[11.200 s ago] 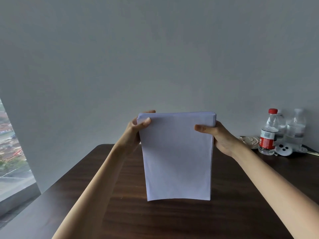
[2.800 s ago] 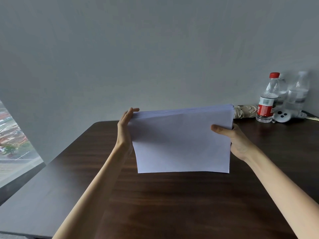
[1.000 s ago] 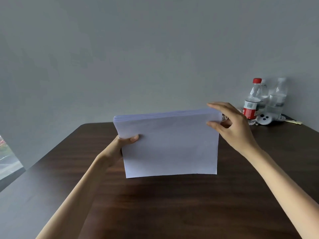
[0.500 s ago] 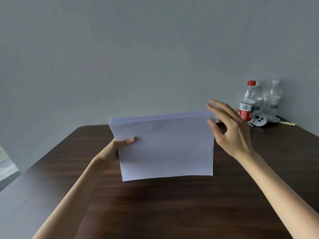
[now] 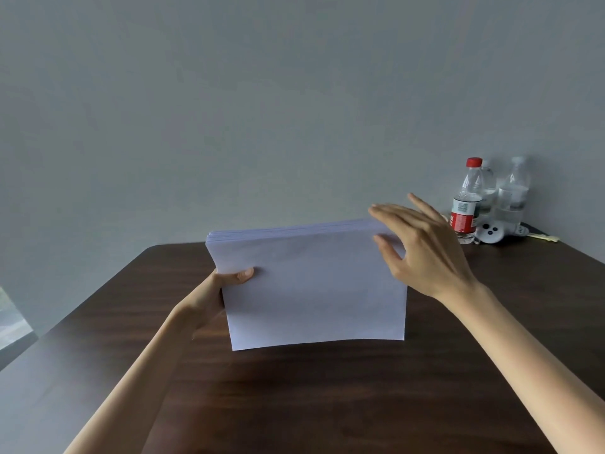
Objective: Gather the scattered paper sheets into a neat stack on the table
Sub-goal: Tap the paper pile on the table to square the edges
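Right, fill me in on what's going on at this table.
A person is squaring up a stack of white paper sheets, held upright with its long bottom edge apparently resting on the dark wooden table. The left hand grips the stack's left edge, thumb on the front. The right hand is open at the top right corner, fingers spread; contact is unclear. The stack is not yet laid flat. A red-capped bottle stands with other bottles by the wall.

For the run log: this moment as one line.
left hand: grips paper stack | right hand: fingers spread at its top right corner | stack: upright on table
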`<action>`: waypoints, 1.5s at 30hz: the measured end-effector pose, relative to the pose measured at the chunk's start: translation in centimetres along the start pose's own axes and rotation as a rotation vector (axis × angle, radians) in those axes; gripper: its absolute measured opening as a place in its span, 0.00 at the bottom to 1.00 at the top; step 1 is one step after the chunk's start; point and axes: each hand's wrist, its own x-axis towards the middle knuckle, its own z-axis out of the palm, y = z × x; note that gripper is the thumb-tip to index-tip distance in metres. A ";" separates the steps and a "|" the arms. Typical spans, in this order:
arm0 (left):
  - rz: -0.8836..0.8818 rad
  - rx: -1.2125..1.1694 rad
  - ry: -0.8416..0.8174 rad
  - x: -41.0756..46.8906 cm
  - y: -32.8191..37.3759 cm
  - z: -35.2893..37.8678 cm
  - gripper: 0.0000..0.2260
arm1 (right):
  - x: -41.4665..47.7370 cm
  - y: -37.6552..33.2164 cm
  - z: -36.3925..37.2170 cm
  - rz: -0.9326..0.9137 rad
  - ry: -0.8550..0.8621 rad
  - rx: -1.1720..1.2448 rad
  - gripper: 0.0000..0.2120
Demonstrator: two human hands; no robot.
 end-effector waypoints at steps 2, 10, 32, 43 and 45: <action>0.007 -0.009 0.002 0.0 0.0 0.0 0.23 | 0.0 0.2 0.0 0.006 -0.025 0.005 0.18; 0.004 -0.013 -0.010 -0.1 0.0 0.0 0.25 | -0.7 0.7 0.4 0.453 -0.038 0.625 0.37; 0.186 -0.011 0.052 0.7 -0.1 0.3 0.20 | -0.8 -0.6 4.2 0.939 -0.010 1.301 0.12; 0.176 -0.020 0.049 1.0 -1.4 0.4 0.18 | -3.3 -1.1 5.7 1.013 -0.041 1.297 0.14; 0.134 -0.006 0.048 0.5 -2.6 0.6 0.19 | -4.4 -1.5 6.2 1.035 -0.110 1.272 0.13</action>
